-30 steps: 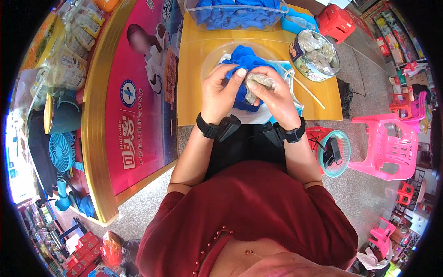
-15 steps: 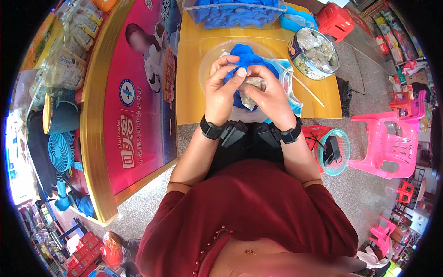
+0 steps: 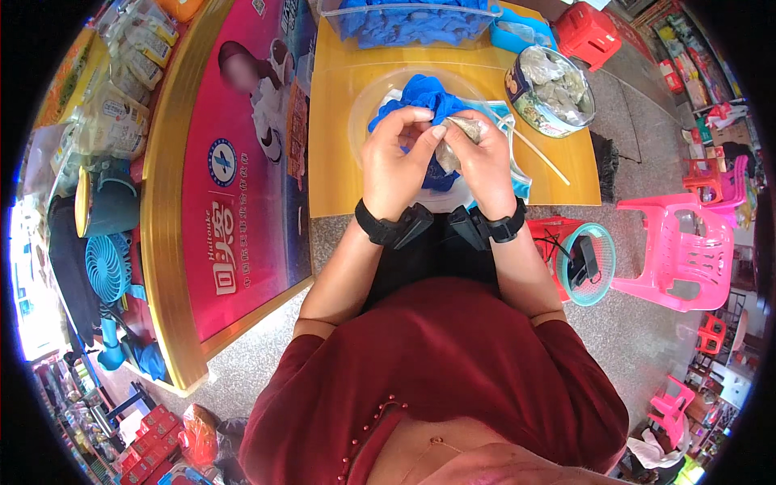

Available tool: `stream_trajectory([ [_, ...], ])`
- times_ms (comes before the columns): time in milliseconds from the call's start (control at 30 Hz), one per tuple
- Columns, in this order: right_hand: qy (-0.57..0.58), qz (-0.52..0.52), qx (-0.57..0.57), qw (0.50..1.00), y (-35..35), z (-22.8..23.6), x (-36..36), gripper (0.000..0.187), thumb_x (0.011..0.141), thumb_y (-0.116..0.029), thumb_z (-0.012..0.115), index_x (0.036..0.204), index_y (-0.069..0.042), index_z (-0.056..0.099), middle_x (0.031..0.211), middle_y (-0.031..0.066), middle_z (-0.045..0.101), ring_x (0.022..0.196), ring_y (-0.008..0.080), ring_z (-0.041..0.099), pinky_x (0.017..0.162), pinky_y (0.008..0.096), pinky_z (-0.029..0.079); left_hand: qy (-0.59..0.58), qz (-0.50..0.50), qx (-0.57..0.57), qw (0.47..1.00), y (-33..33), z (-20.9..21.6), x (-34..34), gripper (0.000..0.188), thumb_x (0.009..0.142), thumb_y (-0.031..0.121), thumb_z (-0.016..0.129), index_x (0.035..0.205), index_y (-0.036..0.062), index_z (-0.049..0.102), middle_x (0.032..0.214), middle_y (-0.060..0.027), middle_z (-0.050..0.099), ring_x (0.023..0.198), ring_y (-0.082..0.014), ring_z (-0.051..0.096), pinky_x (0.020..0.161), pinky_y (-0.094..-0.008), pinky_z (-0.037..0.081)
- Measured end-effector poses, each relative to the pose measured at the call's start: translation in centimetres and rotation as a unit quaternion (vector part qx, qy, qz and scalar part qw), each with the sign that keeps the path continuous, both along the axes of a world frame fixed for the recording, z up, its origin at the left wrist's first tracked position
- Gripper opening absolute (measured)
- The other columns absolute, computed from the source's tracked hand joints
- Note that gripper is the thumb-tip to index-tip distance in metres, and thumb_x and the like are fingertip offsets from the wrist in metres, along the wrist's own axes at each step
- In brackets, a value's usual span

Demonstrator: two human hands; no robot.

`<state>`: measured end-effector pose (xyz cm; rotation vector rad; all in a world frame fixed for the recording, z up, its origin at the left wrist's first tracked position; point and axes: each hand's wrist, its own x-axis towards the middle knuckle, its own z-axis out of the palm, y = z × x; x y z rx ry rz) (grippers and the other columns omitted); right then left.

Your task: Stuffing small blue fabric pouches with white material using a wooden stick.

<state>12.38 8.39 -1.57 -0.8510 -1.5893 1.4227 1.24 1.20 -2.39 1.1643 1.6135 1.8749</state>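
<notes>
Upper centre of frame: both hands have risen slightly over the yellow counter (image 3: 339, 121). Left hand (image 3: 396, 162) and right hand (image 3: 485, 158) pinch a small grey packet (image 3: 459, 133) narrowly above the blue gloves (image 3: 424, 93); handling continues. Round tin (image 3: 550, 90) at upper right unchanged.

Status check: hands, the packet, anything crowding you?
Left hand and right hand both pinch a small grey packet. Held above blue gloves in clear bowl. Nothing obstructing.

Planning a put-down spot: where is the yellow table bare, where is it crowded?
Bare: the yellow table's left strip, between the pink board and clear bowl; and its right front corner, below the round tin. Crowded: centre, under both hands, and the back edge with the blue-filled tub.
</notes>
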Motion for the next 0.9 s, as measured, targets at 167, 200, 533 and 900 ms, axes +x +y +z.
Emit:
stream_trajectory([
  [167, -0.019, 0.072, -0.116, 0.99, 0.1, 0.8, 0.8, 0.014, 0.086, -0.013, 0.065, 0.094, -0.001, 0.063, 0.074, 0.0001, 0.063, 0.067, 0.0056, 0.056, 0.058, 0.0224, 0.045, -0.04, -0.027, 0.065, 0.997, 0.3, -1.1, -0.2, 0.016, 0.088, -0.005, 0.062, 0.103, 0.0012, 0.061, 0.095, -0.0026, 0.062, 0.086, -0.0073, 0.058, 0.078, -0.0215, 0.048],
  [200, -0.018, 0.072, -0.116, 0.991, 0.1, 0.7, 0.7, 0.014, 0.086, -0.013, 0.065, 0.094, -0.001, 0.063, 0.074, 0.0001, 0.063, 0.067, 0.0056, 0.056, 0.058, 0.0224, 0.045, -0.039, -0.027, 0.065, 0.997, 0.2, -1.0, 0.0, 0.016, 0.088, -0.005, 0.062, 0.103, 0.0012, 0.061, 0.095, -0.0026, 0.062, 0.086, -0.0073, 0.058, 0.078, -0.0215, 0.048],
  [533, 0.09, 0.066, -0.069, 0.991, -1.0, 1.8, 1.0, 0.012, 0.088, -0.011, 0.065, 0.097, -0.003, 0.062, 0.087, 0.0012, 0.062, 0.072, 0.0052, 0.057, 0.057, 0.02, 0.047, -0.142, -0.054, 0.101, 0.983, 0.5, -1.1, 0.2, 0.017, 0.091, -0.001, 0.058, 0.107, 0.0037, 0.054, 0.091, -0.0014, 0.058, 0.081, -0.0079, 0.056, 0.073, -0.0231, 0.048],
  [900, 0.022, 0.089, 0.087, 0.992, -0.9, 1.1, 0.4, 0.014, 0.09, -0.009, 0.064, 0.101, 0.0, 0.064, 0.095, 0.0027, 0.062, 0.078, 0.0069, 0.057, 0.059, 0.0211, 0.047, -0.102, -0.069, 0.087, 0.989, 0.2, -0.8, -0.5, 0.021, 0.09, -0.006, 0.056, 0.109, 0.0043, 0.052, 0.093, -0.0018, 0.056, 0.083, -0.0081, 0.055, 0.073, -0.0222, 0.047],
])
